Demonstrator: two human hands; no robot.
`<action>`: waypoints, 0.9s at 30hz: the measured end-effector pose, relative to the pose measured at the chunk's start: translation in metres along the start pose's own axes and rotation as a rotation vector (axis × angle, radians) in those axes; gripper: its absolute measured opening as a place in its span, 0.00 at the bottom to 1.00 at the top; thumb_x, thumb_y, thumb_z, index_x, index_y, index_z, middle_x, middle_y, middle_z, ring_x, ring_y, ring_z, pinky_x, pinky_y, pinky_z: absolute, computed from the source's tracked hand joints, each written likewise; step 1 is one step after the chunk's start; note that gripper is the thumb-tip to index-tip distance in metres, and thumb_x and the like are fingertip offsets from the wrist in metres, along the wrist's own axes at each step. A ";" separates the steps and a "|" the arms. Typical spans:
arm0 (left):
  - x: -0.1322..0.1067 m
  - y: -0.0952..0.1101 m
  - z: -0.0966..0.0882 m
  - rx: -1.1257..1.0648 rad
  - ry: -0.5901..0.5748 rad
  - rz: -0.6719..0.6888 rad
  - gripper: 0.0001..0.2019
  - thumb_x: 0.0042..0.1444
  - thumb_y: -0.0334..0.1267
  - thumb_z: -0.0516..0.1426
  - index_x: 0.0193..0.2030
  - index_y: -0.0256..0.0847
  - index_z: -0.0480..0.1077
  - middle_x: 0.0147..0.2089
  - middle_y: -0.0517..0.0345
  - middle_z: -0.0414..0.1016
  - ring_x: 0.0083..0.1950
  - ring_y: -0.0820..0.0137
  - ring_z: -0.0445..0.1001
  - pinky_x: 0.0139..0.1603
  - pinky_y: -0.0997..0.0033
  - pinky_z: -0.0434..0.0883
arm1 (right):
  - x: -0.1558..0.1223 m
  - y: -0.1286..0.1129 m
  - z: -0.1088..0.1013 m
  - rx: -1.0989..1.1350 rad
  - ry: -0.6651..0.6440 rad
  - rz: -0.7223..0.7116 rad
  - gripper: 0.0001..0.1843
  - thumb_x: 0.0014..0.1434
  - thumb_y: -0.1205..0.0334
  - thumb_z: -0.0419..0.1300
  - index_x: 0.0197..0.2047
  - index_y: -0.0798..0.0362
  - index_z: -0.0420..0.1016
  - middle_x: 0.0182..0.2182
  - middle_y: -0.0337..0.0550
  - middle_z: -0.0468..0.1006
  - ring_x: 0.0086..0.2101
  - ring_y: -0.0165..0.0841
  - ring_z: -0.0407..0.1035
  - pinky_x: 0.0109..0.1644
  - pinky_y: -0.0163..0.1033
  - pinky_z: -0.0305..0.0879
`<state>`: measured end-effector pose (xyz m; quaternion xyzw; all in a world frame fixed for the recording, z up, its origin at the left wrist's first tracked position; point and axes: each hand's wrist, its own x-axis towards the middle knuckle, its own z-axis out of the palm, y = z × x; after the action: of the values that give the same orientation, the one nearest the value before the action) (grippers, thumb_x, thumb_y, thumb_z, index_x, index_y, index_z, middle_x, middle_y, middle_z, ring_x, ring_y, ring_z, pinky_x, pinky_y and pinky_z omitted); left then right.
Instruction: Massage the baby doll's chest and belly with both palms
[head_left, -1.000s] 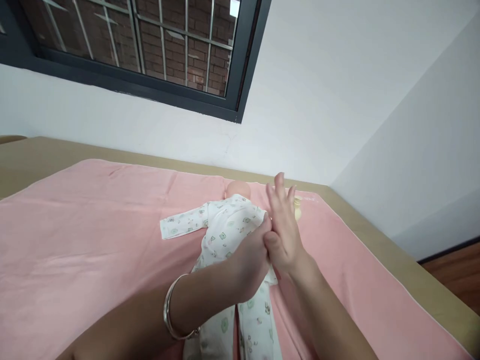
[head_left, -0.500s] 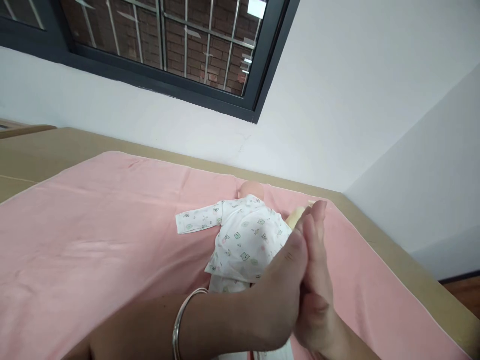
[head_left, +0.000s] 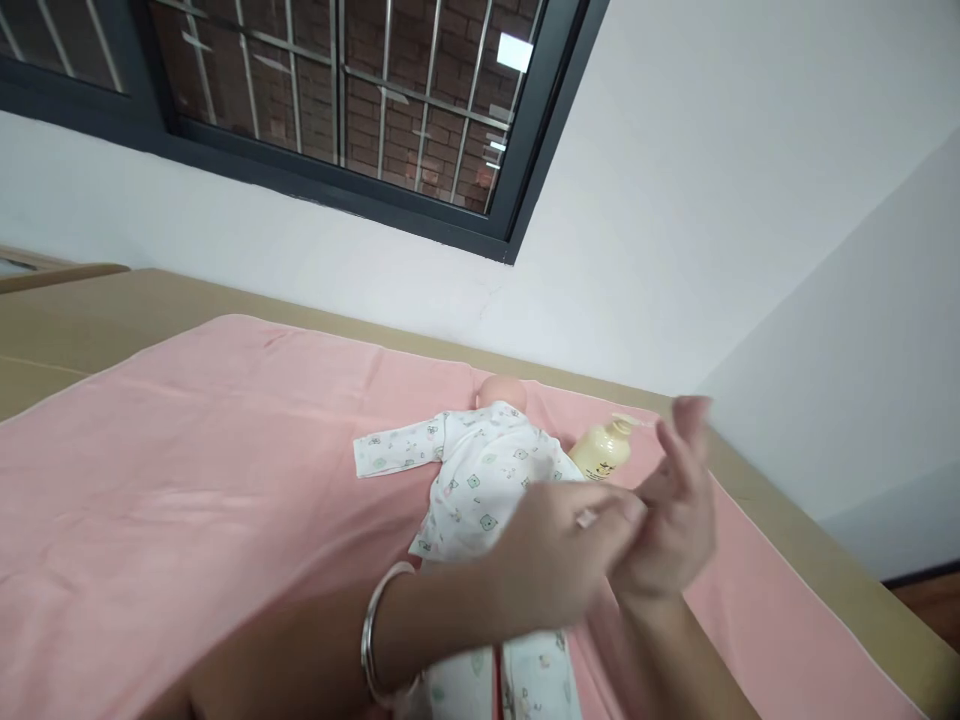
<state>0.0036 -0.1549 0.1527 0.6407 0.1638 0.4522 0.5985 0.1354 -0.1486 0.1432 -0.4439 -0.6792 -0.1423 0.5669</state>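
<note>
**Even, unhurried rubbing, clear of everything below**

Nearest, left of centre at the bottom: silver bracelet [head_left: 367, 645] around the left wrist, overlapping the doll's printed trousers [head_left: 536, 675] in this view. Better pushed a little up the arm, out of the way of the work.

Lower right of centre: left hand [head_left: 559, 560] against right hand [head_left: 670, 520], both blurred. Left fingers curled inward, thumb reaching towards the right palm; exact closure hidden, and impossible to tell of anything held inside. Right fingers part-bent and loosely spread, gripping nothing visible. Step in hand, by judgement: rubbing one hand against the other. For a good result, flatten both hands for fuller palm contact, press lightly and evenly, and include the finger gaps and thumb bases. Move from the wrists, without lowering the forearms onto the clothes.

Beyond, from just below centre to the bottom edge: clothed doll [head_left: 476, 490] in a white printed top, partly hidden by the hands, one sleeve out to the left, head [head_left: 502, 391] farthest away.

Right of the top: cream pump bottle [head_left: 602, 452], leaning rightward in the frame, close to the right fingertips in this view. Worth allowing room there against a knock.

Underneath, pink cloth [head_left: 225, 430] across the lower half; farther back, table edge [head_left: 127, 305], white wall [head_left: 600, 320], and barred window [head_left: 517, 190] at upper left.
</note>
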 end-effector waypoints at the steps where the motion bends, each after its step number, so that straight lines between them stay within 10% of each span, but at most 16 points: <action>1: 0.012 -0.011 -0.010 0.079 0.096 -0.031 0.17 0.62 0.44 0.49 0.39 0.37 0.77 0.39 0.51 0.79 0.46 0.60 0.75 0.53 0.59 0.71 | 0.001 0.008 0.008 0.033 0.048 0.038 0.26 0.68 0.54 0.38 0.67 0.43 0.54 0.70 0.39 0.45 0.68 0.44 0.40 0.68 0.63 0.40; 5: 0.053 -0.069 -0.056 0.485 0.551 0.016 0.15 0.59 0.36 0.50 0.46 0.39 0.74 0.50 0.50 0.76 0.55 0.61 0.72 0.61 0.59 0.65 | -0.006 0.049 0.050 0.121 -0.069 0.413 0.28 0.65 0.55 0.45 0.66 0.54 0.58 0.67 0.51 0.56 0.65 0.40 0.52 0.67 0.54 0.50; 11: 0.068 -0.140 -0.093 1.054 0.722 -0.117 0.21 0.60 0.33 0.47 0.58 0.31 0.66 0.63 0.40 0.66 0.69 0.54 0.56 0.70 0.51 0.52 | -0.035 0.104 0.097 -0.080 -0.417 0.615 0.32 0.61 0.63 0.40 0.66 0.66 0.59 0.66 0.57 0.57 0.66 0.41 0.50 0.69 0.48 0.45; 16: 0.068 -0.154 -0.094 1.223 0.666 -0.262 0.23 0.62 0.40 0.46 0.58 0.26 0.64 0.62 0.32 0.66 0.67 0.50 0.58 0.68 0.48 0.52 | -0.035 0.108 0.100 -0.418 -0.648 0.586 0.34 0.66 0.55 0.39 0.66 0.70 0.57 0.66 0.63 0.54 0.67 0.49 0.45 0.69 0.57 0.35; 27: 0.067 -0.140 -0.093 1.326 0.440 -0.065 0.16 0.62 0.34 0.44 0.47 0.37 0.72 0.48 0.46 0.76 0.54 0.58 0.70 0.61 0.55 0.62 | -0.033 0.087 0.098 -0.359 -0.755 0.388 0.31 0.68 0.53 0.40 0.67 0.62 0.57 0.66 0.56 0.56 0.66 0.49 0.45 0.68 0.57 0.39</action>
<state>0.0143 -0.0146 0.0387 0.7590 0.5417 0.3579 0.0474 0.1376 -0.0462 0.0559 -0.6749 -0.7071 0.0228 0.2098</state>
